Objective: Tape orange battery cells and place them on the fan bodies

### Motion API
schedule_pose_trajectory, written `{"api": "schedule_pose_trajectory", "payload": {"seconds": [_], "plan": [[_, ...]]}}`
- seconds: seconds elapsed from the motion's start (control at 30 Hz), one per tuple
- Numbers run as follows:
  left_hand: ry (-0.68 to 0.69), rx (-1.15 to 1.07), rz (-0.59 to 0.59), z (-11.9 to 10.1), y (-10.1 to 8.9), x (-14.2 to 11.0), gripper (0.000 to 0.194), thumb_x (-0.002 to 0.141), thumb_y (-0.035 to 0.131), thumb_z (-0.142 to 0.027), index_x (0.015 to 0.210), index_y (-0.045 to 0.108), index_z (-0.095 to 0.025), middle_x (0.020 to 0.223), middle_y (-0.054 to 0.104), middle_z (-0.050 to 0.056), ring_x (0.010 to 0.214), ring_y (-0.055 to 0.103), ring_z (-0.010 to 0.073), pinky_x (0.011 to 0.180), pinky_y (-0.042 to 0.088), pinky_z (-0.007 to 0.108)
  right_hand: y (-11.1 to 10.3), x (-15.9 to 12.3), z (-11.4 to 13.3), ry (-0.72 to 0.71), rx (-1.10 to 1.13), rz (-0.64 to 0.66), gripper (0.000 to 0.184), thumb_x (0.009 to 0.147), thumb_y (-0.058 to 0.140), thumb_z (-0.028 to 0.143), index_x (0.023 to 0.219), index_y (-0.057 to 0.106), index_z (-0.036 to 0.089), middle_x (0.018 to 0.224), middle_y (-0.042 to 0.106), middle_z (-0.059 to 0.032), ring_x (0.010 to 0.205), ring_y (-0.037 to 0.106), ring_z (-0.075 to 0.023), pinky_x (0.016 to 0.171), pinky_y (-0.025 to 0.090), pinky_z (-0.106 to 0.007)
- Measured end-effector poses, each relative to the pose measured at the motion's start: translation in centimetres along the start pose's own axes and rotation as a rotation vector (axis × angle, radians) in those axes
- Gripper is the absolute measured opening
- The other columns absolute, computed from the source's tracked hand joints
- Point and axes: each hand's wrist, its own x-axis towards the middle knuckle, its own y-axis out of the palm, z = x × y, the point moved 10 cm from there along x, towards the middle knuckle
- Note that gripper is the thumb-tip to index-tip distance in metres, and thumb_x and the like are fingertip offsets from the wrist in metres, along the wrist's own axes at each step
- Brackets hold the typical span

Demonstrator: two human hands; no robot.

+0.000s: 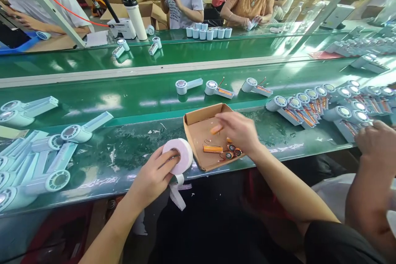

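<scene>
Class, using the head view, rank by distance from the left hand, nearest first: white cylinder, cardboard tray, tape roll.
1. Tape roll: in the left hand.
2. Cardboard tray: right of the roll.
3. White cylinder: far side, upper left.

Cannot see some fingertips of the left hand [153, 173], tucked inside the core of the white tape roll [185, 154]. Cannot tell whether gripping or only overlapping, for the motion-blurred right hand [241, 130] and smeared orange cylinder [215, 129]. Cannot follow the pale housings [15, 199] past the left edge, nor read the shirt print [175, 14].
</scene>
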Motion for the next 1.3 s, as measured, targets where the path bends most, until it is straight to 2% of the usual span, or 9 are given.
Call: {"api": "schedule_pose_trajectory", "payload": {"seconds": [0.1, 0.27, 0.53, 0.7, 0.83, 0.9, 1.03, 1.2, 1.3], "plan": [[-0.034, -0.018, 0.000, 0.5, 0.7, -0.2, 0.037, 0.095, 0.051, -0.002, 0.123, 0.071, -0.018, 0.119, 0.076, 0.011, 0.126, 0.067, 0.0289, 0.109, 0.061, 0.047, -3.2, -0.2, -2.3, 0.136, 0.022, -0.211, 0.028, 0.101, 0.060, 0.036, 0.119, 0.078, 0.025, 0.119, 0.081, -0.0083, 0.106, 0.075, -0.0251, 0.094, 0.062, -0.041], [-0.018, -0.062, 0.026, -0.3, 2.0, 1.0, 0.043, 0.093, 0.054, -0.001, 0.129, 0.071, -0.019, 0.121, 0.075, 0.011, 0.124, 0.068, 0.0288, 0.110, 0.060, 0.049, 1.2, -2.2, -3.9, 0.257, 0.045, 0.200, 0.022, 0.092, 0.069, 0.029, 0.107, 0.084, 0.025, 0.103, 0.085, -0.0062, 0.088, 0.079, -0.0254, 0.087, 0.065, -0.041], [0.065, -0.053, 0.100, -2.3, 2.0, 2.7, 0.038, 0.095, 0.062, -0.001, 0.126, 0.071, -0.021, 0.120, 0.077, 0.009, 0.141, 0.058, 0.0333, 0.109, 0.062, 0.049, -2.8, -5.0, 5.0, -0.114, 0.215, -0.248, 0.021, 0.093, 0.075, 0.017, 0.099, 0.085, 0.035, 0.113, 0.084, -0.0029, 0.104, 0.078, -0.0255, 0.093, 0.065, -0.046], [0.043, 0.032, 0.176, -1.6, 1.6, 2.7, 0.034, 0.102, 0.057, -0.009, 0.127, 0.073, -0.025, 0.124, 0.077, 0.006, 0.148, 0.055, 0.0317, 0.113, 0.060, 0.046, 2.7, -7.6, 5.5, -0.022, 0.511, 0.063, 0.022, 0.098, 0.071, 0.025, 0.112, 0.084, 0.035, 0.131, 0.079, -0.0048, 0.130, 0.070, -0.0283, 0.112, 0.059, -0.052], [0.068, 0.084, 0.176, -1.7, 0.4, 2.9, 0.036, 0.103, 0.053, -0.010, 0.125, 0.076, -0.027, 0.126, 0.076, 0.006, 0.147, 0.056, 0.0304, 0.110, 0.062, 0.039, 3.9, -8.7, 2.2, 0.283, 0.919, 0.028, 0.046, 0.089, 0.085, 0.036, 0.134, 0.073, 0.035, 0.151, 0.066, -0.0080, 0.131, 0.070, -0.0274, 0.106, 0.063, -0.044], [0.114, 0.110, 0.162, -2.2, -0.4, 3.4, 0.040, 0.101, 0.052, -0.006, 0.125, 0.076, -0.027, 0.124, 0.076, 0.005, 0.146, 0.057, 0.0297, 0.110, 0.062, 0.038, 4.8, -8.2, 1.6, 0.402, 0.992, 0.168, 0.063, 0.082, 0.091, 0.039, 0.140, 0.069, 0.032, 0.143, 0.071, -0.0098, 0.119, 0.076, -0.0259, 0.099, 0.066, -0.041], [0.212, 0.177, 0.094, -3.8, -1.5, 4.5, 0.043, 0.097, 0.054, 0.001, 0.125, 0.075, -0.024, 0.119, 0.077, 0.005, 0.148, 0.054, 0.0319, 0.109, 0.063, 0.040, 7.2, -7.3, 2.9, 0.482, 0.979, 0.447, 0.049, 0.075, 0.095, 0.041, 0.118, 0.080, 0.023, 0.106, 0.082, -0.0053, 0.100, 0.080, -0.0262, 0.096, 0.067, -0.043], [0.065, 0.180, -0.051, -5.4, -0.6, 4.4, 0.037, 0.096, 0.064, -0.008, 0.130, 0.071, -0.019, 0.111, 0.076, 0.010, 0.154, 0.044, 0.0430, 0.111, 0.062, 0.056, 7.2, -8.3, 0.7, 0.587, 1.128, -0.247, 0.050, 0.079, 0.091, 0.050, 0.120, 0.075, 0.027, 0.127, 0.080, -0.0094, 0.113, 0.078, -0.0293, 0.100, 0.065, -0.047], [0.049, 0.112, -0.022, -5.3, 0.5, 2.1, 0.031, 0.097, 0.064, -0.012, 0.127, 0.072, -0.015, 0.094, 0.074, 0.007, 0.147, 0.054, 0.0394, 0.114, 0.060, 0.055, 5.1, -7.1, -1.0, 0.538, 1.109, -0.266, 0.044, 0.081, 0.089, 0.047, 0.118, 0.076, 0.027, 0.126, 0.080, -0.0098, 0.115, 0.078, -0.0288, 0.097, 0.067, -0.044]]}}
